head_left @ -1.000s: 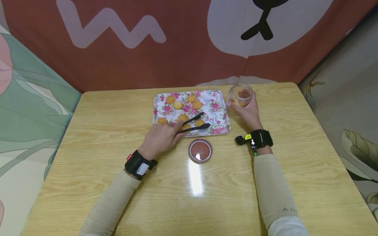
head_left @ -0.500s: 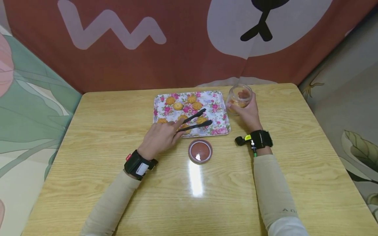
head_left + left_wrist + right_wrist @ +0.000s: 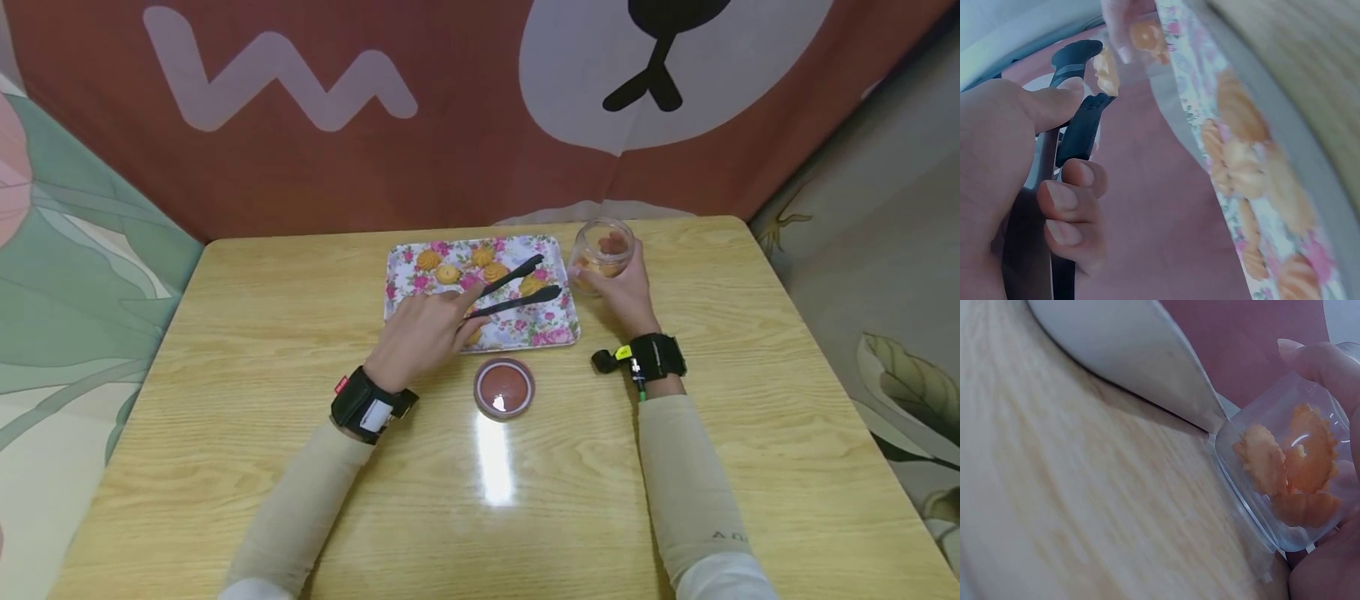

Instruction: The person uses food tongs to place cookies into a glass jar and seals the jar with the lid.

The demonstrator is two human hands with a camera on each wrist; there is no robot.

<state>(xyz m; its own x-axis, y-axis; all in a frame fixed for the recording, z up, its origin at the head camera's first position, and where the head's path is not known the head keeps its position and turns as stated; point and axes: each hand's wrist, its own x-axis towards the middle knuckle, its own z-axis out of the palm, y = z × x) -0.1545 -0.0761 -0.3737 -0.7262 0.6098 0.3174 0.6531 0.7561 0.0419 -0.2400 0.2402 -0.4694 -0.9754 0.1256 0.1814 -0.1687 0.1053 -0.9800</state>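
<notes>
My left hand (image 3: pixel 423 333) holds black tongs (image 3: pixel 525 302) over the floral tray (image 3: pixel 557 321). Between the tong tips is a golden piped cookie (image 3: pixel 1106 72), raised above the tray in the left wrist view. Several similar cookies (image 3: pixel 429 260) lie on the tray, some of them hidden behind my left hand. At the tray's right end, my right hand (image 3: pixel 632 287) grips a clear lidless jar (image 3: pixel 583 248), thumb and fingers on opposite sides. The right wrist view shows several cookies (image 3: pixel 1305 456) inside the jar, which stands on the table against the tray's edge.
A round reddish-brown lid (image 3: pixel 504 388) lies on the wooden table (image 3: pixel 435 500) in front of the tray. Behind the table's far edge hangs a reddish-brown cloth (image 3: pixel 465 167) with a cartoon face. Patterned cloths flank both sides.
My left hand has moved right and away from me, carrying the tongs and the cookie from the tray's front toward the jar. My right hand stays around the jar.
</notes>
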